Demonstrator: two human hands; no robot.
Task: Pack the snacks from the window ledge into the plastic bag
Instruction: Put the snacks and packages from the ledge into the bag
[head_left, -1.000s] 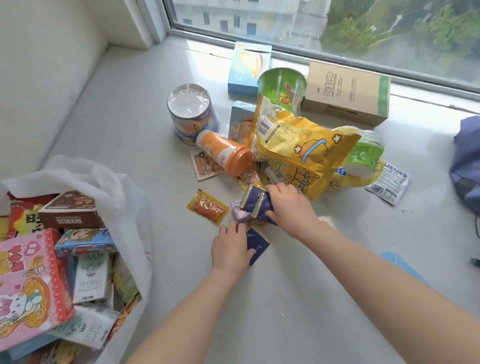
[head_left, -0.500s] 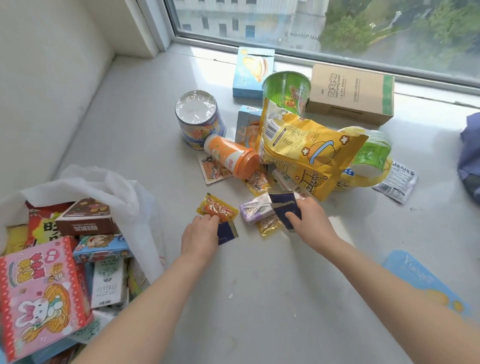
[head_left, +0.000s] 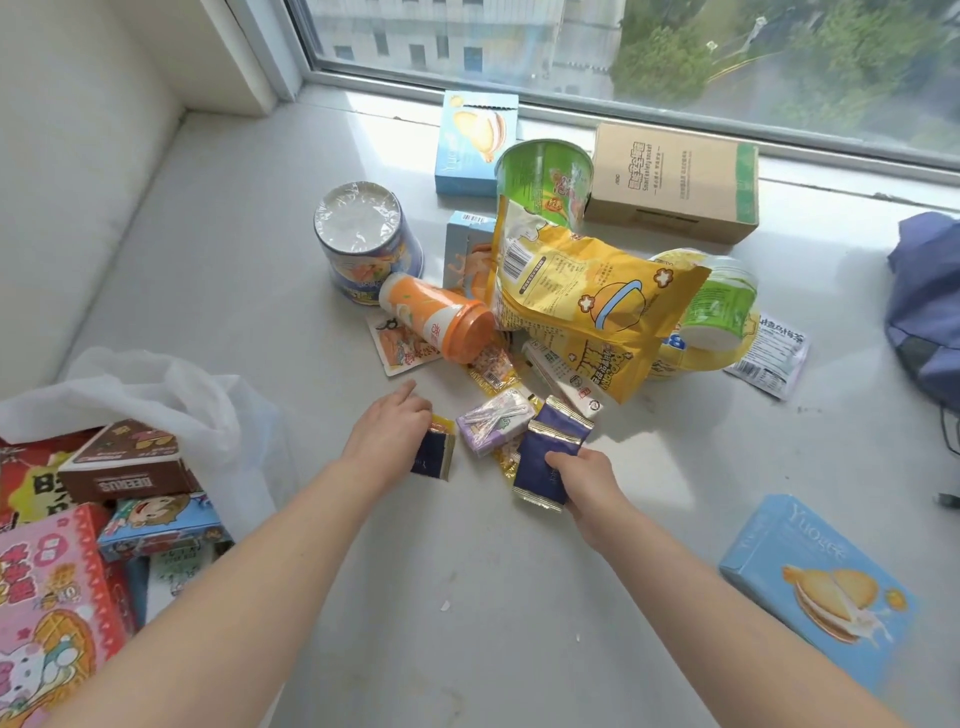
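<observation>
Snacks (head_left: 130, 478) already fill the bag (head_left: 171, 384) far left, its mouth open toward the ledge (head_left: 249, 270) for quick drops. Left hand (head_left: 389, 436) covers a navy sachet (head_left: 434, 460), fingers curled onto it, likely gathering it. Purple pack (head_left: 493, 428) lies between the hands. Right hand (head_left: 584, 480) grips a sachet stack (head_left: 548, 462), probably to carry several at once. Pile (head_left: 571, 312) waits behind, blue box (head_left: 815, 587) far right.

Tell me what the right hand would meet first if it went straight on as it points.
Probably the lilac pack, just past the navy sachets the right hand grips.
</observation>
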